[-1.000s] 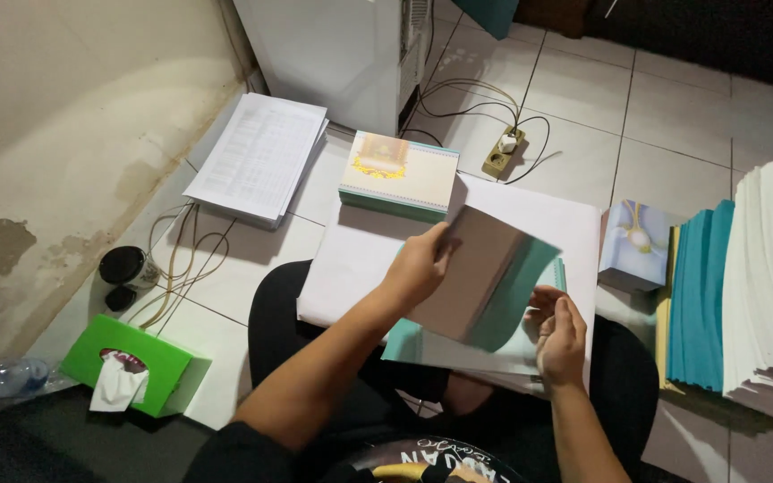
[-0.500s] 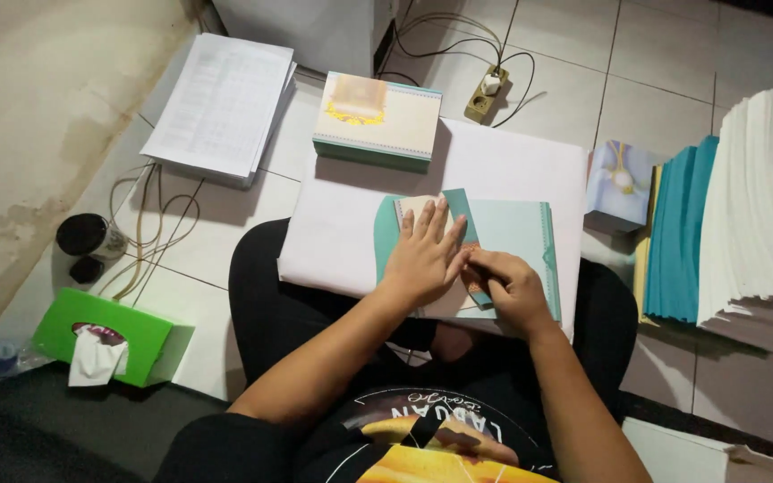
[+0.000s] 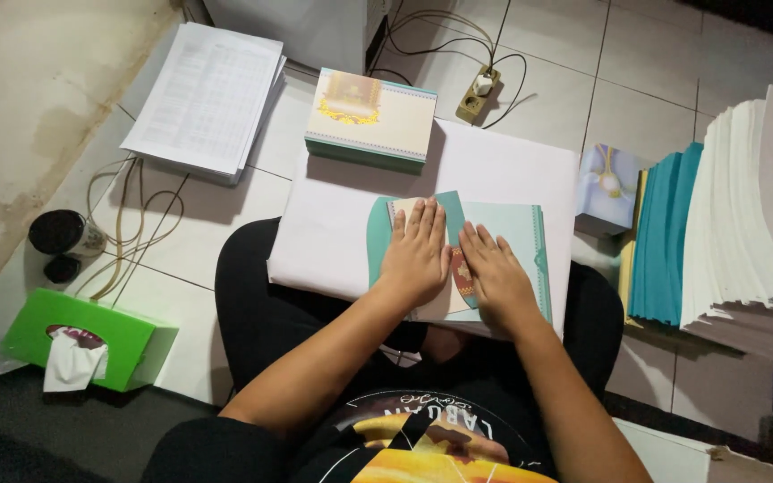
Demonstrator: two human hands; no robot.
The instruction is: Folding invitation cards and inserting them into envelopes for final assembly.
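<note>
A teal and cream folded card point(image 3: 512, 241) lies on a large white sheet point(image 3: 333, 233) across my lap. My left hand point(image 3: 417, 252) rests flat on the card's left flap, fingers together and pointing away from me. My right hand point(image 3: 492, 275) lies flat beside it on the card's middle, partly covering a small red and gold emblem point(image 3: 460, 274). Both palms press down on the paper; neither hand grips anything.
A stack of finished cards point(image 3: 370, 121) sits beyond the sheet. Printed papers point(image 3: 208, 98) lie at far left, a power strip point(image 3: 478, 97) with cables behind. Teal and white card piles point(image 3: 726, 224) stand right. A green tissue box point(image 3: 82, 340) and dark cup point(image 3: 66, 234) sit left.
A second ago both hands held the card lifted and open. It now lies on the sheet, folded, with both hands pressed flat on it.
</note>
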